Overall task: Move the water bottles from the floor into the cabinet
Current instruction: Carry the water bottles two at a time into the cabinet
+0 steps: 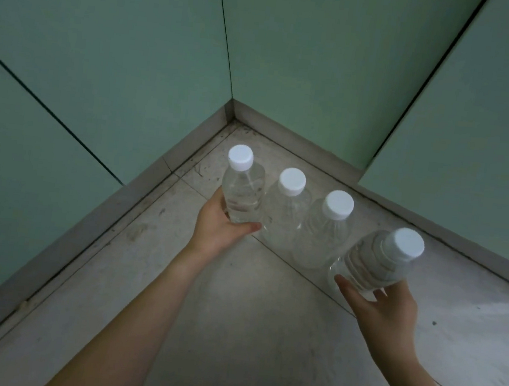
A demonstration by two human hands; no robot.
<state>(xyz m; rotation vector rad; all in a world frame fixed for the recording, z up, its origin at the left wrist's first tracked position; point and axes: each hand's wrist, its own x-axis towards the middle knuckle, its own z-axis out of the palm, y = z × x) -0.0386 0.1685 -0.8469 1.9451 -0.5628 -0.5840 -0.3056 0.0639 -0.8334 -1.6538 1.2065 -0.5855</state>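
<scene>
Head view: the left hand (221,225) wraps closely round the lower body of the first bottle (242,191), thumb across its front. The right hand (382,309) cups the base of the fourth bottle (378,261), which tilts toward 1 o'clock. Between them, the second bottle (283,208) and third bottle (324,232) stand upright on the pale tiled floor (246,334). Green cabinet doors (120,50) meet in a corner at 12 o'clock, above a grey plinth (189,141).
</scene>
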